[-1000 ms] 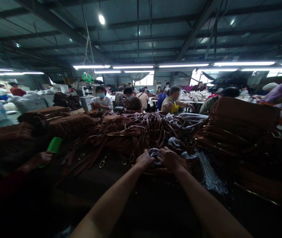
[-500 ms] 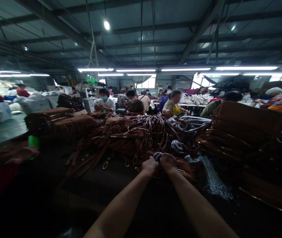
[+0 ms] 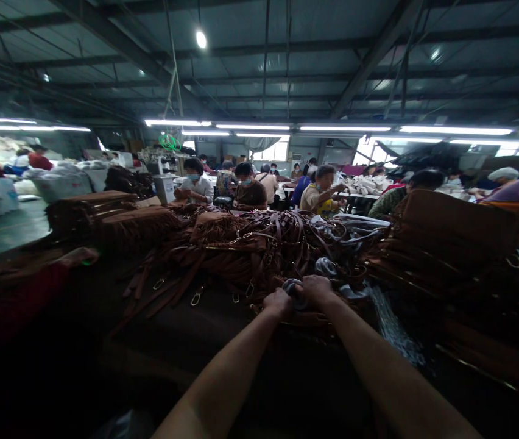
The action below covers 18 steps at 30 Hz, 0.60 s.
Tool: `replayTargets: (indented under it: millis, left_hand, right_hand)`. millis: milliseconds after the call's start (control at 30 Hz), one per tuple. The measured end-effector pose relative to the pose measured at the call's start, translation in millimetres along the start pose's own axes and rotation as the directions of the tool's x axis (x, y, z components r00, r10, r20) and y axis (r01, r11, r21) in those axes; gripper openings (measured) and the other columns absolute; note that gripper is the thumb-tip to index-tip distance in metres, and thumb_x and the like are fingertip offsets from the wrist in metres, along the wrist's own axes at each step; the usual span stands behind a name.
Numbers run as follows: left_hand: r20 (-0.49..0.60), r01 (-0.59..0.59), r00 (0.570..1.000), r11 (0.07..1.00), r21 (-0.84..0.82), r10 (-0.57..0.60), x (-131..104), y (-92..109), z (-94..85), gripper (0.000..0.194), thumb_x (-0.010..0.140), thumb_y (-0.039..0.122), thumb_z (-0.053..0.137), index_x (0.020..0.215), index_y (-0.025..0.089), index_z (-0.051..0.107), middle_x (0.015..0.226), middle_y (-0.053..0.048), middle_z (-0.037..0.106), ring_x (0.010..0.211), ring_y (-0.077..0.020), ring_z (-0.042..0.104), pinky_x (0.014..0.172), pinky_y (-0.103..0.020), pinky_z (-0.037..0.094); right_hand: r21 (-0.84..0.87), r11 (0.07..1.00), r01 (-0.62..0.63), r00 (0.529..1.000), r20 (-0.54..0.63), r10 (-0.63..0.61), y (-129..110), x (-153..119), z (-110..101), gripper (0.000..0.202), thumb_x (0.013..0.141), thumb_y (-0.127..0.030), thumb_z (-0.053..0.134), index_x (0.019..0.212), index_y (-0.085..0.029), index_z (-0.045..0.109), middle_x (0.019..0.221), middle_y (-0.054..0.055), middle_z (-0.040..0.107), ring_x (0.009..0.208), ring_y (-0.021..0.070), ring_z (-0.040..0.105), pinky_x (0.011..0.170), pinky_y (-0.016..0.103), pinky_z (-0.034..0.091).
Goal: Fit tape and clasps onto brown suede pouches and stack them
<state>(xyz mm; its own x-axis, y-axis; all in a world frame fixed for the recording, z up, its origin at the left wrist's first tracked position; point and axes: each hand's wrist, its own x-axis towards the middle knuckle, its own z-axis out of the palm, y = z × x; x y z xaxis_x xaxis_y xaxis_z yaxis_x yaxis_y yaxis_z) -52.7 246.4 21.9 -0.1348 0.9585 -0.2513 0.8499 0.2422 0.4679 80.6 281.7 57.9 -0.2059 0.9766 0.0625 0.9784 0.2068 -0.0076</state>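
Note:
My left hand (image 3: pixel 278 302) is closed on a small grey wrapped bundle (image 3: pixel 292 285) above the worktable. On the bundle's right side my right hand (image 3: pixel 317 289) is closed too, its fingers mostly turned away from view. What the bundle contains cannot be made out. Below both hands lies a brown bag (image 3: pixel 317 319) with metal fittings, partly covered by my wrists. Another grey wrapped lump (image 3: pixel 326 266) rests just beyond my right hand. Brown straps (image 3: pixel 282 235) with gold-coloured clasps lie tangled ahead.
Stacks of brown bags stand at the right (image 3: pixel 455 225) and at the left, some fringed (image 3: pixel 141 225). Pale thin strands (image 3: pixel 391 323) hang right of my arm. A co-worker's hand (image 3: pixel 79 256) in a red sleeve reaches in from the left. Several people sit beyond.
My right hand has shifted slightly up and right, opening a small gap over the bundle. The co-worker's hand at the left has moved right, and the green thing there is mostly hidden.

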Motion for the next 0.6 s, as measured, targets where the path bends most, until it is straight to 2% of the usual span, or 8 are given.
replayTargets:
  millis: [100,267,467,600]
  left_hand:
    - [-0.005,0.019,1.000,1.000,-0.010,-0.019,-0.9,0.4,1.1,0.044,0.083,0.036,0.043,0.118,0.012,0.053,0.116,-0.018,0.062,0.111,-0.0290,0.058,0.090,-0.037,0.046]
    - [-0.024,0.033,0.999,0.999,-0.031,-0.034,0.2,0.2,2.6,0.045,0.082,0.038,0.044,0.118,0.013,0.053,0.118,-0.018,0.061,0.112,-0.0287,0.057,0.091,-0.036,0.045]
    - [0.015,-0.017,1.000,0.999,-0.030,0.018,3.3,-3.7,1.9,0.046,0.081,0.040,0.044,0.118,0.016,0.055,0.120,-0.015,0.061,0.112,-0.0295,0.057,0.090,-0.037,0.046]
    - [0.058,-0.070,0.996,0.996,0.048,0.067,3.3,0.1,-13.7,0.041,0.078,0.042,0.048,0.108,0.017,0.061,0.118,-0.014,0.062,0.109,-0.0292,0.059,0.087,-0.035,0.047]
  right_hand:
    - [0.055,0.998,-0.023,0.995,0.099,0.018,-5.0,4.9,11.7,0.034,0.076,-0.039,0.059,0.096,-0.013,0.068,0.105,0.015,0.067,0.100,0.0259,0.062,0.081,0.030,0.046]
    - [0.132,0.986,-0.101,0.993,0.080,0.091,-7.2,6.1,31.8,0.033,0.085,-0.020,0.040,0.104,-0.009,0.065,0.109,0.017,0.065,0.101,0.0201,0.062,0.079,0.024,0.044]
    - [0.206,0.967,-0.153,0.988,0.062,0.143,-4.9,4.0,43.0,0.034,0.085,-0.019,0.037,0.102,-0.007,0.065,0.107,0.018,0.065,0.099,0.0209,0.062,0.078,0.025,0.044]
    - [0.214,0.964,-0.159,0.987,0.058,0.150,-4.3,3.3,42.6,0.035,0.086,-0.019,0.037,0.102,-0.008,0.065,0.107,0.018,0.064,0.099,0.0215,0.062,0.078,0.026,0.044]
